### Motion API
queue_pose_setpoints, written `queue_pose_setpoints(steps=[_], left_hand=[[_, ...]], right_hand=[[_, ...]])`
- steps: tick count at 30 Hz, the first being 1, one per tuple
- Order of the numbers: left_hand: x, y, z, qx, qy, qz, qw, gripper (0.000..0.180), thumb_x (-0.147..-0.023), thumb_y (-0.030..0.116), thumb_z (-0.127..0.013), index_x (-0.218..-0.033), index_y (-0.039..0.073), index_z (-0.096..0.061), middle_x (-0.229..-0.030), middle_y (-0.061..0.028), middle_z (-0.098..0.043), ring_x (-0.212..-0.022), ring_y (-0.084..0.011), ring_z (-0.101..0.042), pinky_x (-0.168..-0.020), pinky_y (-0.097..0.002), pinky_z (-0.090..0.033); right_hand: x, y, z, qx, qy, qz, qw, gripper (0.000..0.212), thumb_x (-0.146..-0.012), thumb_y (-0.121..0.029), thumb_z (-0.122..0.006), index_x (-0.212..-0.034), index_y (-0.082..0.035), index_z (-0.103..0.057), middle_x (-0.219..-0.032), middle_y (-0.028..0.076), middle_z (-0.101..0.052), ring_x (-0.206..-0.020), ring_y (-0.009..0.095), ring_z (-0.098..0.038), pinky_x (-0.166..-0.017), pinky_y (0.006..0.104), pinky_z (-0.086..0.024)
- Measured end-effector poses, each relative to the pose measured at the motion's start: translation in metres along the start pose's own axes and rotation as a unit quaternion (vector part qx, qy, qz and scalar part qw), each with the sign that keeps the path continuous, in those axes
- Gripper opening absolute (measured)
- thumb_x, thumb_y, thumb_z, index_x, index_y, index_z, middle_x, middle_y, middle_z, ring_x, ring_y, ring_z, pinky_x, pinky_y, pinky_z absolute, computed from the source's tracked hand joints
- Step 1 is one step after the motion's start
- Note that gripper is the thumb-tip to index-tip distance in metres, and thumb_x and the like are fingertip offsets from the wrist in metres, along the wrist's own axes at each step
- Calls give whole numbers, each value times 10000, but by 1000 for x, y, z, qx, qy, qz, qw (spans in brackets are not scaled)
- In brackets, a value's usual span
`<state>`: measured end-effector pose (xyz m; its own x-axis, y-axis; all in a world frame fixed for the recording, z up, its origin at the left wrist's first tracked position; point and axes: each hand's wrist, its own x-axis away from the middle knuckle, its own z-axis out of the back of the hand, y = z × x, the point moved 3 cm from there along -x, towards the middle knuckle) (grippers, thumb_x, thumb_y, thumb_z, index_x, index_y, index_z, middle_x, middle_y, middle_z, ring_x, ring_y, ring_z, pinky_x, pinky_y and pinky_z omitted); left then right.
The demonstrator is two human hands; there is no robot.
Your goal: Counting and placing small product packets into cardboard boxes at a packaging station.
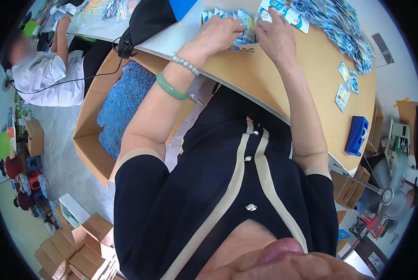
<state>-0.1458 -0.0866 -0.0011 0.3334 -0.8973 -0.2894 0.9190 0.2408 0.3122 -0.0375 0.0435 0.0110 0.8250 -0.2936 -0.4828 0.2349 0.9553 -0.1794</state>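
Note:
At the table's far edge, a small open carton [241, 49] holds a row of blue-and-white packets [250, 33] standing upright. My left hand [216, 35] reaches over it from the left, fingertips curled in on the packets; it appears to grip one, though the fingers hide most of it. A string of pale beads [185, 65] and a green bangle [170, 87] circle that wrist and forearm. Beside the carton's right edge is my right hand [278, 42], its fingers apart and thumb close to the carton wall. I see nothing held in it.
A big pile of packets [337, 28] covers the table's far right, with a few loose packets [343, 95] nearer. A blue tape dispenser [357, 135] sits at the right edge. Left below the table stands a cardboard box [90, 140] of blue material. Another person [50, 77] sits far left.

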Motion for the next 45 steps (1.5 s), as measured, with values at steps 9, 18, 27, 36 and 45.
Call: queue_pose_setpoints(steps=[9, 18, 27, 36, 45], left_hand=[[26, -1, 31, 189, 101, -6, 977, 248, -924, 226, -596, -1083, 52, -672, -1068, -127, -685, -951, -253, -661, -809, -342, -512], [25, -67, -7, 611, 217, 325, 688, 346, -985, 282, -550, -1198, 12, -586, -1126, -104, -660, -1031, -238, -646, -865, -375, -504], [-1, -59, -30, 73, 134, 260, 953, 542, -1033, 306, -442, -1418, -43, -289, -1460, -161, -413, -1244, -255, -518, -965, -390, -476], [0, -69, -27, 753, 108, 257, 596, 452, -1002, 282, -531, -1320, -30, -457, -1238, -124, -617, -1068, -238, -636, -899, -367, -531], [-11, -93, -46, 718, 145, 149, 664, 264, -909, 78, -663, -1165, 22, -635, -1044, -77, -690, -985, -150, -659, -818, -281, -556]], right_hand=[[2, -15, 0, -38, -56, -31, 997, 314, -884, -329, -634, -1155, -189, -712, -1447, 207, -444, -1307, 391, -446, -1050, 440, -413], [5, 19, -30, -585, 116, -151, 788, 485, -919, -266, -648, -1358, -84, -552, -1379, 141, -525, -1229, 249, -541, -997, 350, -453], [-17, 27, -65, -647, -100, -309, 689, 685, -903, -238, -683, -1471, -25, -365, -1266, 113, -588, -1138, 195, -568, -964, 295, -455], [-28, 16, -58, -648, -101, -334, 678, 748, -827, -194, -763, -1449, -25, -383, -1284, 128, -583, -1154, 196, -576, -991, 298, -448], [-33, 42, -88, -711, -107, -233, 654, 481, -844, -66, -708, -1300, -31, -560, -1306, 129, -576, -1185, 215, -568, -1031, 335, -448]])
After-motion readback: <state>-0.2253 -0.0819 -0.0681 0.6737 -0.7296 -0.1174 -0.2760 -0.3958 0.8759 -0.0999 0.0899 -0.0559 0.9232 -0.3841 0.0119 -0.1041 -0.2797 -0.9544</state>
